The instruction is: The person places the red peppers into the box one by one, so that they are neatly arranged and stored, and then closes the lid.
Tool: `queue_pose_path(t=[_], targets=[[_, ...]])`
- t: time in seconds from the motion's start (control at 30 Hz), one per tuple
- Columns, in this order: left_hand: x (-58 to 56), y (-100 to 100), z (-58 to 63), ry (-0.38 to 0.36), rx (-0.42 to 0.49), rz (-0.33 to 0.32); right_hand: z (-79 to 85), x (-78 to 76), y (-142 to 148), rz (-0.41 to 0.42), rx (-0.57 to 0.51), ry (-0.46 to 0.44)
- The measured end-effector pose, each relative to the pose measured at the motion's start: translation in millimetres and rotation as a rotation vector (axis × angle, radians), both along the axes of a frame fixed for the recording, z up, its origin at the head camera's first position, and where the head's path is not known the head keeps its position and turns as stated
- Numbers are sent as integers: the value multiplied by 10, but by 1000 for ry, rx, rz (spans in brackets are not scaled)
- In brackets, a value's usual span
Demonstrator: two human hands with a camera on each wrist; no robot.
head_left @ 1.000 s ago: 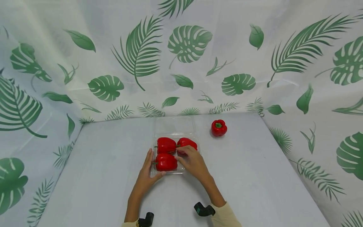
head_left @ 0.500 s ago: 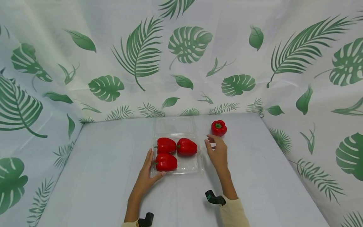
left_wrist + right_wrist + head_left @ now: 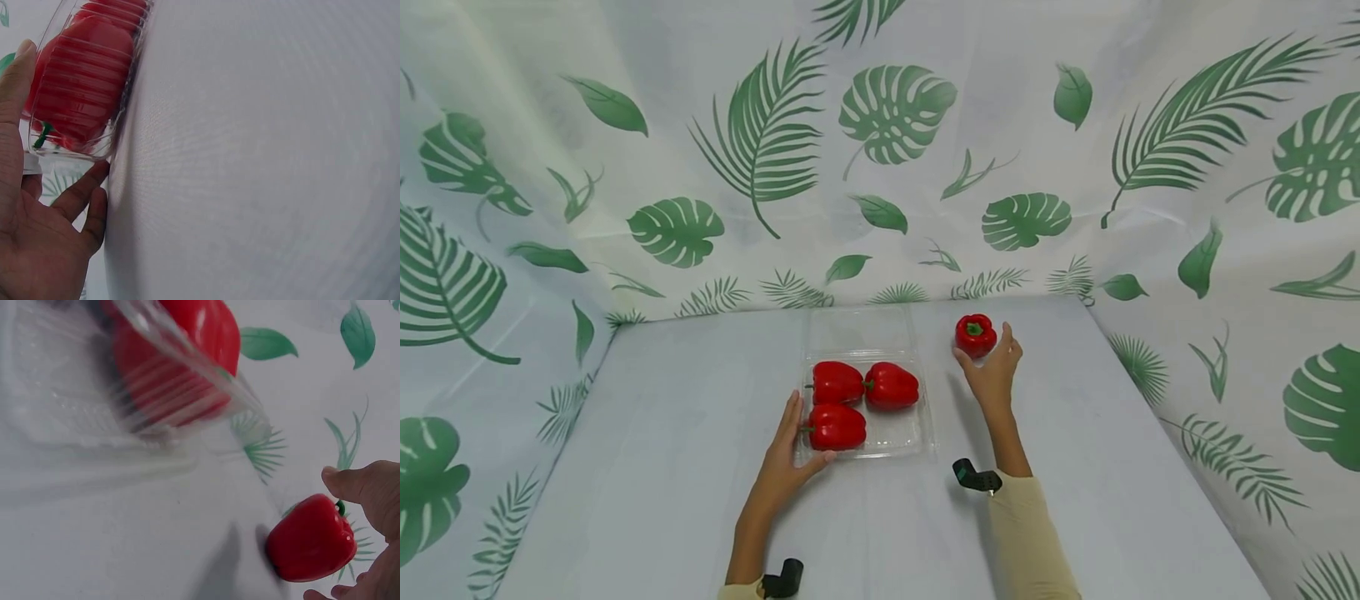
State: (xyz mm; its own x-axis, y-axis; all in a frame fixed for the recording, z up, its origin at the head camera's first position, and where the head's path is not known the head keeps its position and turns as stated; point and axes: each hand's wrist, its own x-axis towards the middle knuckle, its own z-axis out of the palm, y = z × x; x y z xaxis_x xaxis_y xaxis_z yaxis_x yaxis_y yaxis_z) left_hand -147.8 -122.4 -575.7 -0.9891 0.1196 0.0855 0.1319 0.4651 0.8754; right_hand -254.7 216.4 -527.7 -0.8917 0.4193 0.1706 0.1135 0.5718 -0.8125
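A clear plastic clamshell box [image 3: 898,433] lies with its lid [image 3: 859,329] folded back. Three red bell peppers sit in it: a back-left bell pepper [image 3: 838,382], a back-right bell pepper [image 3: 892,386] and a front-left bell pepper [image 3: 837,427]. My left hand [image 3: 781,468] rests at the box's front-left corner, thumb along the front and fingers along the left side. Another red bell pepper [image 3: 975,335] stands outside, stem up. My right hand [image 3: 995,372] spreads thumb and fingers around it; in the right wrist view the thumb is apart from this pepper [image 3: 311,540].
The white table [image 3: 1120,467] carries the box near its middle. Behind and at both sides hangs a white cloth [image 3: 955,242] printed with green leaves. The box's front-right compartment shows bare plastic.
My right hand has left the back-right pepper in the box and moved right and away from me to the pepper outside, its fingers spreading. My left hand stays at the box.
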Motion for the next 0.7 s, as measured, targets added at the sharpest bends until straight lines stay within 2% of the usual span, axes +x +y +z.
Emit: queue_pose_path(t=[0.13,0.33,0.7], targets=[[-1,0,0,-4,4,3,-61,-122,41,31,-24,13],[-2,-3,-5,1,1,2,-191,-229,18,7,-13,13],[-3,7,-18,0,0,-2,-355,-245,43,-63,32,48]])
